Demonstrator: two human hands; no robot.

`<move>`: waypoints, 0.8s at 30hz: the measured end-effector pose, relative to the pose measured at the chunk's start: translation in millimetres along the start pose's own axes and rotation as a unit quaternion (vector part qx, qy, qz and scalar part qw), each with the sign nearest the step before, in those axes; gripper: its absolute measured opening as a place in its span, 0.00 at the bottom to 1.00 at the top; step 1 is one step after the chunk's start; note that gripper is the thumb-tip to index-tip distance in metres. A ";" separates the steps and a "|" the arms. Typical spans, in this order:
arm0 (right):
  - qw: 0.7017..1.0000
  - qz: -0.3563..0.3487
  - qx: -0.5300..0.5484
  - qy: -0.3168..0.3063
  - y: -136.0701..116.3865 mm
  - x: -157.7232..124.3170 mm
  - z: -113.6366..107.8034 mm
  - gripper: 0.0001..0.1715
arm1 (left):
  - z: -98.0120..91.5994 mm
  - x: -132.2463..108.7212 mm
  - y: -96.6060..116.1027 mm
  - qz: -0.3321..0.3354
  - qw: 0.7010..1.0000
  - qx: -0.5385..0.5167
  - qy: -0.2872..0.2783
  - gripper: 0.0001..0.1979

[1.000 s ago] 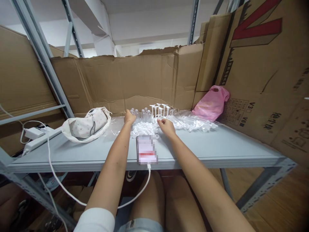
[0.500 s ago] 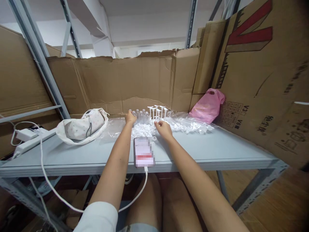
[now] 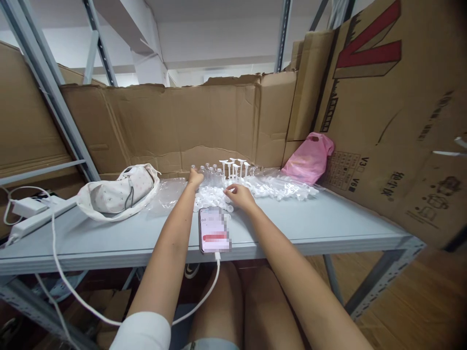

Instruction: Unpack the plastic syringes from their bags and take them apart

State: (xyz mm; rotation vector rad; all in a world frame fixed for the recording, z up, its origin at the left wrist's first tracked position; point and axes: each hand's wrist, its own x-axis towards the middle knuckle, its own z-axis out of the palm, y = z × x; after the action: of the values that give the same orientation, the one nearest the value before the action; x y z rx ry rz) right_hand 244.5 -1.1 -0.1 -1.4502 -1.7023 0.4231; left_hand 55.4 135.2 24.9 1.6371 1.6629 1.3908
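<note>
At the back of the table, my left hand point(image 3: 196, 178) is closed around a clear plastic bottle point(image 3: 193, 167), whose top shows above the fingers. Several more clear bottles point(image 3: 214, 175) stand upright just right of it. My right hand point(image 3: 240, 195) hovers at the right edge of a heap of small white plastic caps point(image 3: 209, 198). Its fingers are bent with the tips close together, and whatever is between them is too small to make out. Behind this hand stand several white pump-like pieces point(image 3: 235, 168) with long stems and flat tops.
A phone point(image 3: 213, 230) on a white charging cable point(image 3: 218, 272) lies at the front edge. Left are a white cloth bag point(image 3: 120, 192) and a power strip point(image 3: 40, 218). Clear plastic bags point(image 3: 280, 184) with white parts and a pink bag point(image 3: 310, 158) sit right. Cardboard point(image 3: 182, 121) walls the back.
The view has shifted slightly right. A bottle top now shows more plainly at my left hand. My right hand has moved slightly left and lower over the caps.
</note>
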 end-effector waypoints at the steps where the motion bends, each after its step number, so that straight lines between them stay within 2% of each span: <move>1: 1.000 -0.003 0.001 0.018 -0.4 -0.1 -1.8 0.18 | -1.3 -2.0 1.9 -0.005 1.000 0.001 -0.004 0.29; 4: 0.996 0.024 -0.024 0.077 -0.2 1.7 -12.1 0.17 | -6.8 -15.5 10.5 0.015 1.000 0.010 -0.023 0.26; 7: 0.987 0.081 -0.096 0.105 6.0 6.6 -30.1 0.17 | -15.1 -39.5 21.3 0.058 0.997 0.023 -0.043 0.20; 10: 0.964 0.139 -0.197 0.115 21.4 13.4 -53.3 0.19 | -23.0 -66.7 30.1 0.120 0.988 0.042 -0.086 0.15; 13: 0.933 0.198 -0.265 0.140 42.8 21.2 -75.8 0.24 | -25.8 -88.6 34.3 0.186 0.975 0.072 -0.100 0.14; 17: 0.912 0.289 -0.267 0.114 65.7 31.9 -94.8 0.25 | -21.2 -105.7 35.1 0.215 0.964 0.106 -0.117 0.14; 20: 0.913 0.290 -0.272 0.097 72.5 38.1 -99.4 0.21 | -18.2 -113.6 36.2 0.256 0.949 0.143 -0.117 0.13; 24: 0.918 0.292 -0.258 0.072 77.7 43.6 -99.8 0.14 | -20.3 -121.9 39.6 0.277 0.939 0.174 -0.108 0.12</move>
State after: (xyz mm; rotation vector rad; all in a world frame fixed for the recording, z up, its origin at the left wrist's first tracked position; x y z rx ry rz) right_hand 371.8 35.0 19.7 -2.3316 -1.2836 0.1674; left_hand 84.4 8.7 25.7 2.5083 1.4355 1.1176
